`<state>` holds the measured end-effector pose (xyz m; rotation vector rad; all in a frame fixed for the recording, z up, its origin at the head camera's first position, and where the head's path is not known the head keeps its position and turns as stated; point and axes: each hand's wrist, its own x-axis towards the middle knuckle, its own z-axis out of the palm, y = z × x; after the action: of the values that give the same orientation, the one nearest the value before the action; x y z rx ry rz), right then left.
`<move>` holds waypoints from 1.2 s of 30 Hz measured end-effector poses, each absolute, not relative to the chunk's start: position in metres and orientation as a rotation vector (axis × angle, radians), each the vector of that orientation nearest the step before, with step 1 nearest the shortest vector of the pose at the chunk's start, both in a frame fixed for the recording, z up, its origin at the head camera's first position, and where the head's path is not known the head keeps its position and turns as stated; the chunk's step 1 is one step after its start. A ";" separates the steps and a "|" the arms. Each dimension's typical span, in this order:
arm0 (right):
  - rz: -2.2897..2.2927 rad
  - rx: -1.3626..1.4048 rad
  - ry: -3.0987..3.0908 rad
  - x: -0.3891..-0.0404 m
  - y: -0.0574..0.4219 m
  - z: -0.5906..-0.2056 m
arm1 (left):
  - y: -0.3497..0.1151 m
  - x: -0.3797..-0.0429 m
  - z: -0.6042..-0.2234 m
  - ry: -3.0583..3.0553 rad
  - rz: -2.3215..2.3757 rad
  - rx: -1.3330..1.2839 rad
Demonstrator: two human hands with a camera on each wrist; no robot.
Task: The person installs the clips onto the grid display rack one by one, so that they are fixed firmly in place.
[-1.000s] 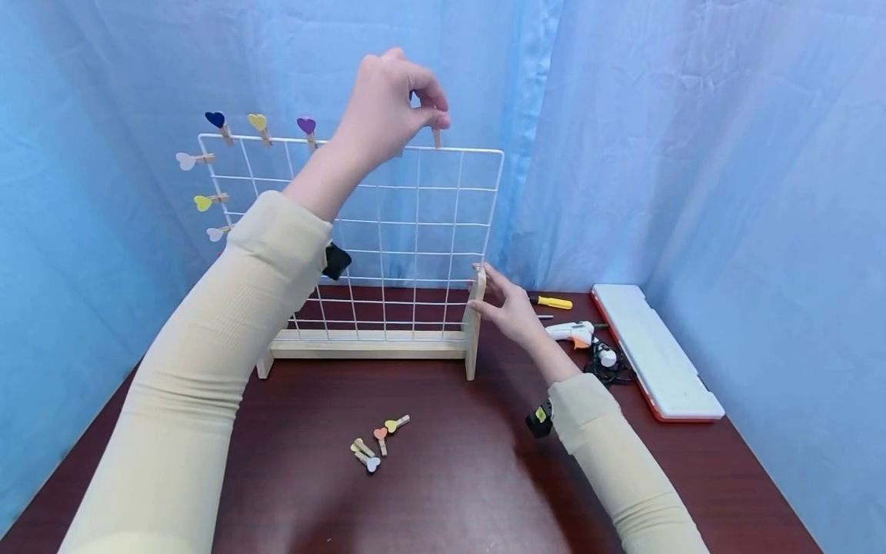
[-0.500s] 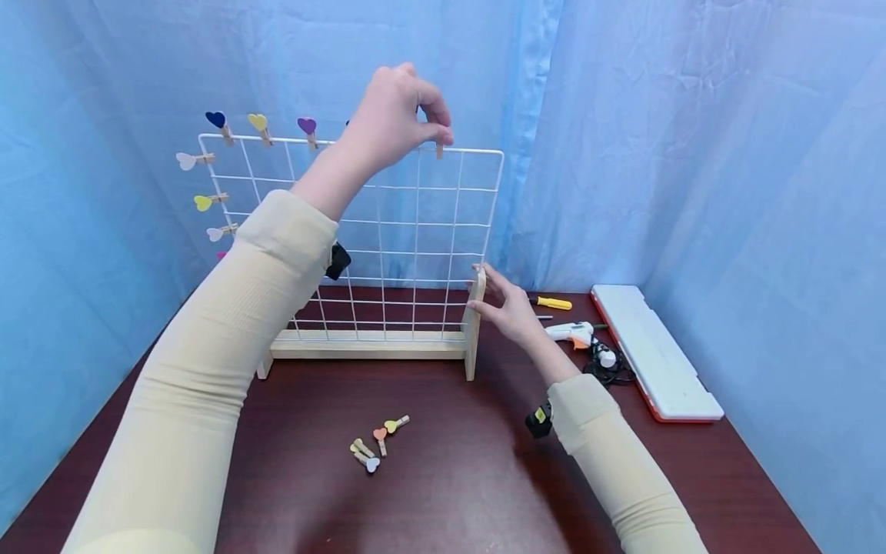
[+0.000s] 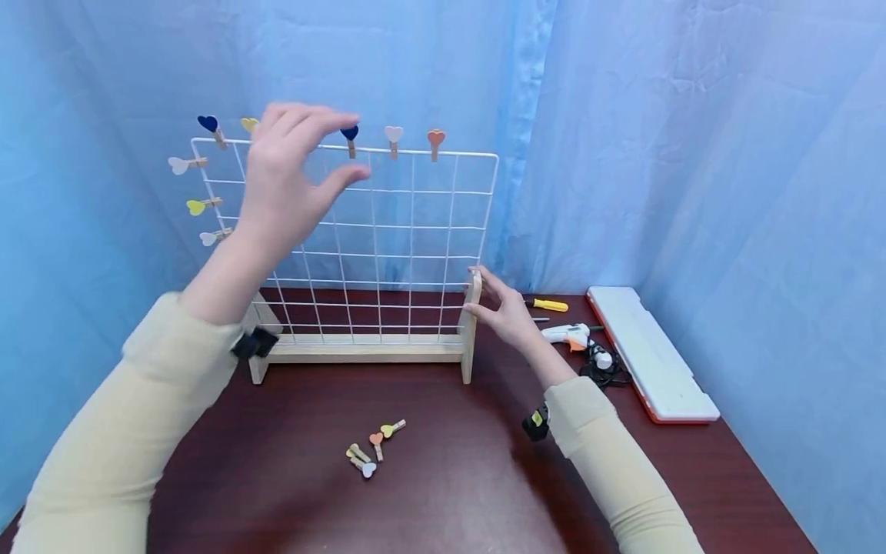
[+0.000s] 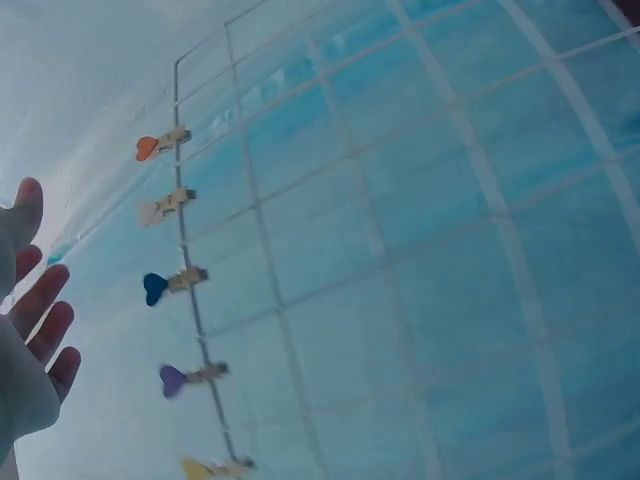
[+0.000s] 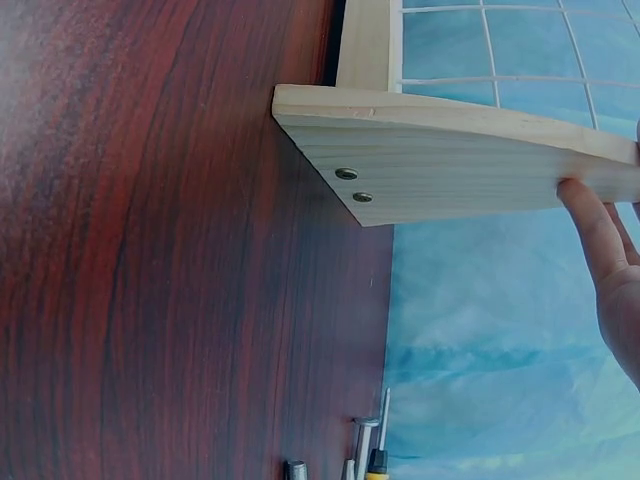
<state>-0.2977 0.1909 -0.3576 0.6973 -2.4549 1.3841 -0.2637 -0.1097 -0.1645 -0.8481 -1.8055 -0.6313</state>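
Observation:
A white wire grid (image 3: 377, 223) stands upright in a wooden base (image 3: 360, 354). Heart clothespins sit along its top rail: a dark blue one (image 3: 351, 135), a white one (image 3: 393, 140) and an orange one (image 3: 435, 143) are the rightmost. More heart clothespins, including a yellow one (image 3: 197, 206), line the left edge. My left hand (image 3: 287, 169) is raised in front of the grid's upper left, thumb and fingers spread, holding nothing; it hides part of the top rail. My right hand (image 3: 508, 308) grips the wooden side support (image 3: 470, 331) near its top; the right wrist view shows fingers against this support (image 5: 460, 165).
Several loose heart clothespins (image 3: 377, 446) lie on the dark red table (image 3: 443, 492) before the stand. To the right are a yellow-handled screwdriver (image 3: 550, 305), a white glue gun (image 3: 567, 335) with black cord, and a long white case (image 3: 651, 354). Blue curtains hang behind.
My left hand has let go of the orange heart clothespin, now clipped on the top rail, and moved left and down with its fingers spread. The right hand keeps its hold.

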 end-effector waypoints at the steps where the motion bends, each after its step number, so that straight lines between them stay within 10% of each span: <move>1: 1.384 0.701 -2.451 -0.297 0.190 -0.358 | -0.118 -0.260 -0.175 -1.784 -0.643 -0.831; 17: 1.286 0.695 -2.429 -0.290 0.186 -0.359 | -0.225 -0.251 -0.362 -2.161 -1.088 -0.016; 36: 1.205 0.716 -2.401 -0.317 0.198 -0.380 | -0.265 -0.303 -0.396 -2.500 -1.181 -0.328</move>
<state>-0.3168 0.1979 -0.3802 0.7160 -2.4011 1.2051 -0.3030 -0.2651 -0.3961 -0.3279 -2.4997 -1.1809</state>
